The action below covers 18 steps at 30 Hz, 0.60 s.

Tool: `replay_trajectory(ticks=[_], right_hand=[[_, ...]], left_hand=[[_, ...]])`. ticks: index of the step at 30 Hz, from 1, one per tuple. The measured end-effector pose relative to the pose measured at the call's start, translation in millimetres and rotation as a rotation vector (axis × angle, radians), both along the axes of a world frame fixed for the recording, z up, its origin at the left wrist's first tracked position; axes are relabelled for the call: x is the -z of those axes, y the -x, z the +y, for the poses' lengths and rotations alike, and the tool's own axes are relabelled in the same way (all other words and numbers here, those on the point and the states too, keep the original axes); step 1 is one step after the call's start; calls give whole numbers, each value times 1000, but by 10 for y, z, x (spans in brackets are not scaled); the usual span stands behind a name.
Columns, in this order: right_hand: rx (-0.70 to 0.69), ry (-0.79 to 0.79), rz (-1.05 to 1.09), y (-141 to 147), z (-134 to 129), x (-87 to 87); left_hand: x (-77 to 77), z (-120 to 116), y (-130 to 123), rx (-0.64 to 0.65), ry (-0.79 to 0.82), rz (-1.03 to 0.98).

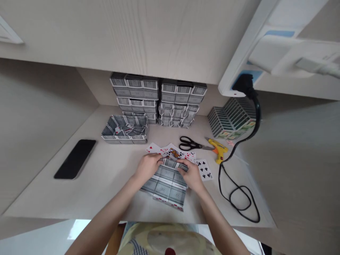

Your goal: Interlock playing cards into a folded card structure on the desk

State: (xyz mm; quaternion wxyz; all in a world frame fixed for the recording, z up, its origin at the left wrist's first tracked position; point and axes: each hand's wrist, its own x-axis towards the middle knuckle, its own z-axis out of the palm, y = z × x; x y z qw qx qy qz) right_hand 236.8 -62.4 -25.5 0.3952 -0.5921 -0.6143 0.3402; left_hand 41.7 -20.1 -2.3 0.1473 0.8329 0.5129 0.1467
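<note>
A panel of joined grey-backed playing cards (165,182) lies near the desk's front edge, with red pips showing along its folded near side. My left hand (149,166) grips its far left edge, fingers bent. At the far right edge, my right hand (190,174) pinches the same panel between thumb and fingers. Face-up cards (174,152) are spread just beyond both hands. A six of clubs (204,170) lies right of my right hand.
Behind stand stacked card boxes (138,94) and an open card box (124,140) holding scraps. A phone (75,159) lies left. To the right are black scissors (190,144), a yellow glue gun (220,148), its black cable (240,209) and card packs (231,118).
</note>
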Motion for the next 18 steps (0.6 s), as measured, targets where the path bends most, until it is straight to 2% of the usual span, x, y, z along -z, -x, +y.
replay_trajectory(ticks=[5,7,11,15,17,18], right_hand=[[205,-8,22,129,5,45],[232,3,30,161,17,42],[125,37,91,164,51,-16],[0,26,159,126,98,-176],[-28,-12,190,86,145,-281],[2,-37,215,57,176,-326]], left_hand=[[-55,-51,5,1,30,-14],[-80,-80,11,-8,44,-21],[-146,-161,29,-50,77,-82],[-251,-249,109,-66,81,-136],[-304,-277,201,-99,84,-196],[-328,-287,259,-145,79,-241]])
